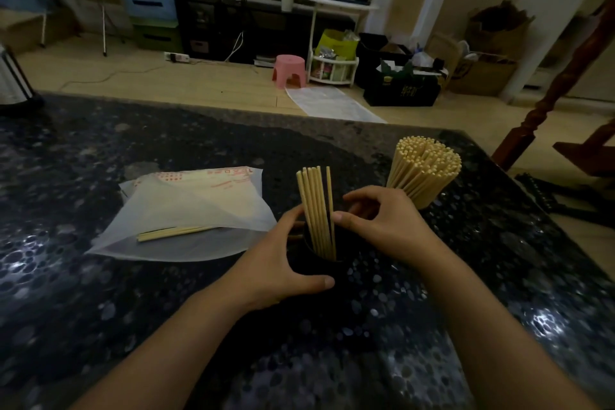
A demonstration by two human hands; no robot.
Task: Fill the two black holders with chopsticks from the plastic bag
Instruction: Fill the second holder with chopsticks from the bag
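Note:
A black holder [324, 268] stands in front of me on the dark table, with several pale wooden chopsticks [314, 206] upright in it. My left hand [283, 263] grips the holder's left side, thumb across its front. My right hand [382, 223] is at the holder's right rim, its thumb and fingers curled against the rightmost chopstick. Behind it, a second holder is packed full of chopsticks [422, 166]; its black body is mostly hidden by my right hand. To the left lies the translucent plastic bag [196, 210] with a few chopsticks [169, 234] left in it.
The dark speckled stone table [100, 293] spreads wide around the holders. Its far edge runs behind the full holder. A dark object [13, 83] stands at the table's far left corner. Beyond the table are a wooden floor, a pink stool [289, 71] and boxes.

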